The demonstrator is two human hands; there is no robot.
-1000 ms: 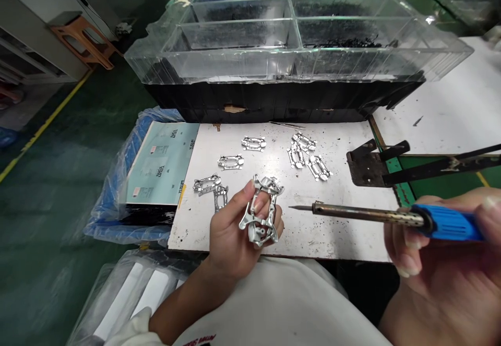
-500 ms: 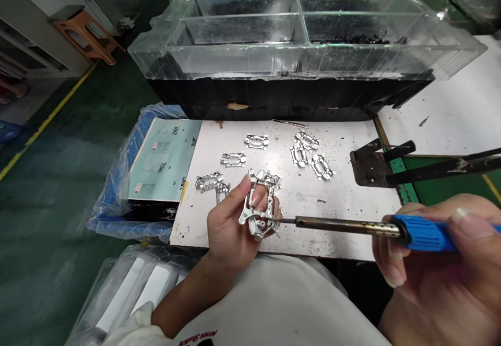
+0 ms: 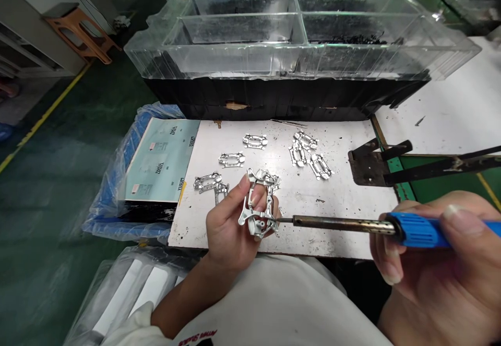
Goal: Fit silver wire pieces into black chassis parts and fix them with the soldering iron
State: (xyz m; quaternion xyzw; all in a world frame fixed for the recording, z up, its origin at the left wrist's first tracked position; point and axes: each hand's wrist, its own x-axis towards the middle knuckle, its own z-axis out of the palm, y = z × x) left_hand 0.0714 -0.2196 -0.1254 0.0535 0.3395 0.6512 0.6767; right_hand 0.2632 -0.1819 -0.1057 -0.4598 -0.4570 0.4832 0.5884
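Observation:
My left hand [image 3: 229, 231] is closed around a silvery openwork frame part [image 3: 246, 214], holding it up over the near edge of the white worktop [image 3: 332, 205]. In my right hand [image 3: 450, 278] is a soldering iron [image 3: 340, 224] with a blue handle. Its thin tip points left and meets the lower right side of the frame part; the exact contact spot is too small to make out. Several similar silvery frame parts lie beyond my left hand, among them one single part [image 3: 231, 159] and a cluster with another part [image 3: 321, 167] at the right.
A clear divided tray [image 3: 235, 56] on a black base spans the back. At right stands a dark metal bracket [image 3: 368, 171]. A blue-lined bin [image 3: 105, 200] with a pale green printed sheet [image 3: 156, 163] is at left; tweezers [image 3: 289, 123] lie near the tray.
The soldering iron and my right hand have shifted very slightly left and up in view. The whole scene has shifted slightly left too, and both grips are unchanged.

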